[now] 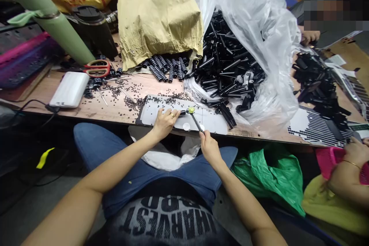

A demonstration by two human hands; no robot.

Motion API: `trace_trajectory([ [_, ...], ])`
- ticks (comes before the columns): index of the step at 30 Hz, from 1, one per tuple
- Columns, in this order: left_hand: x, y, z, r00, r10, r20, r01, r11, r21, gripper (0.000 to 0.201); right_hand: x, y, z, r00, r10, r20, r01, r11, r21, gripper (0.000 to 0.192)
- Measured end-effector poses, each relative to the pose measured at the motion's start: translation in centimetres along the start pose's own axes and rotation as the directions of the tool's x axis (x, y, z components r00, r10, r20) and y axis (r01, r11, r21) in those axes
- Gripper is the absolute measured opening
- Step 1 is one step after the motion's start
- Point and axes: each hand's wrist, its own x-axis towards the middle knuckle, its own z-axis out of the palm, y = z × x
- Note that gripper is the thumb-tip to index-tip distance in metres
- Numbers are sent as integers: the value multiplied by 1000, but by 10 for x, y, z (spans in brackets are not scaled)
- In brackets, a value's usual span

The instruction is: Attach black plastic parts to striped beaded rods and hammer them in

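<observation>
Just beside table edge, right hand holds tool.

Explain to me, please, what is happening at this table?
A seated person works with both hands over a flat, light-grey board. The left hand holds a small black cylindrical piece; the right hand grips a thin, dark-shafted tool, its yellow-green end close to the piece. Tiny black round bits lie scattered nearby. Behind, black plastic parts fill a clear plastic bag.
</observation>
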Motion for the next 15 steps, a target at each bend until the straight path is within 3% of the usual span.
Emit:
trace_trajectory([
  [3, 2, 14, 2, 1000, 9, 6, -9, 1000, 24, 48, -5, -14, -11, 996, -42, -77, 50, 993, 105, 38],
  [7, 2, 32, 7, 999, 16, 39, -19, 997, 75, 71, -9, -43, -16, 966, -164, -199, 206, 955, 211, 42],
  [12, 2, 28, 16, 998, 45, 45, -48, 997, 57, 61, -3, -64, 6, 964, -241, 113, 245, 969, -19, 33],
  [15, 14, 20, 13, 1000, 18, 21, -18, 1000, -14, 53, 2, -62, 5, 971, -224, 85, 225, 974, -6, 33],
])
